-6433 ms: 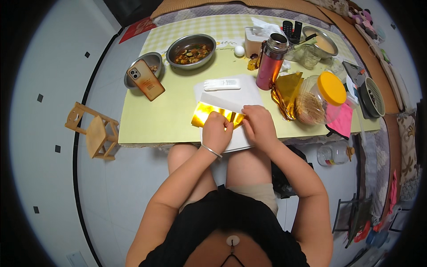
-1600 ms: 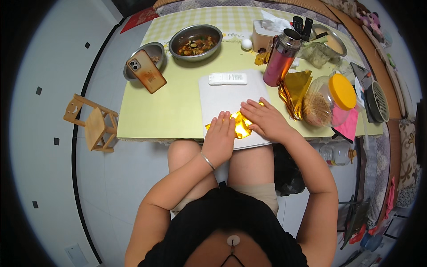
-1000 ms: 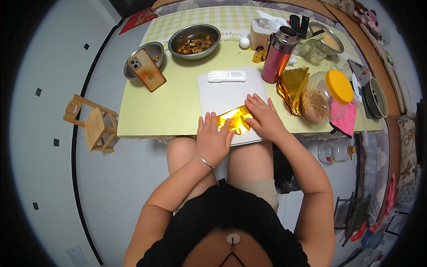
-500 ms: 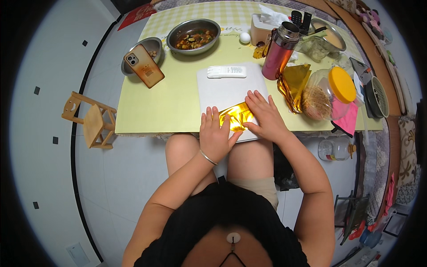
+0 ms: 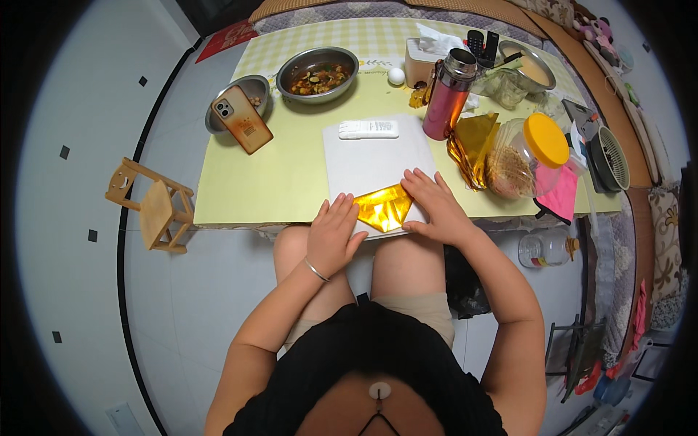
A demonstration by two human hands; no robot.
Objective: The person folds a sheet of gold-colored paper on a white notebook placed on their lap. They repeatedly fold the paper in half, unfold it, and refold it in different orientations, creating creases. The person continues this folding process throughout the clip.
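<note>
A folded piece of shiny gold foil paper (image 5: 384, 208) lies at the near edge of a white sheet or board (image 5: 378, 161). My left hand (image 5: 334, 232) rests flat at the foil's left end, fingers stretched out. At the opposite end, my right hand (image 5: 438, 211) lies with its fingers extended and the fingertips touching the foil's upper right corner. Neither hand grips anything. Farther up the white sheet sits a long white plastic object (image 5: 368, 129), whose kind I cannot make out. More gold foil sheets (image 5: 472, 149) lie to the right.
A pink thermos (image 5: 449, 94) and a yellow-lidded jar (image 5: 527, 156) stand at the right. A phone (image 5: 243, 120) leans on a small bowl (image 5: 259, 92); a larger metal bowl (image 5: 318, 75) holds food. An egg (image 5: 396, 76) lies near a tissue box (image 5: 422, 62). A wooden chair (image 5: 155, 207) stands left.
My left hand has slid left off the foil's middle to its end, uncovering more of the foil. My right hand stays at the right end. The whole view has shifted slightly.
</note>
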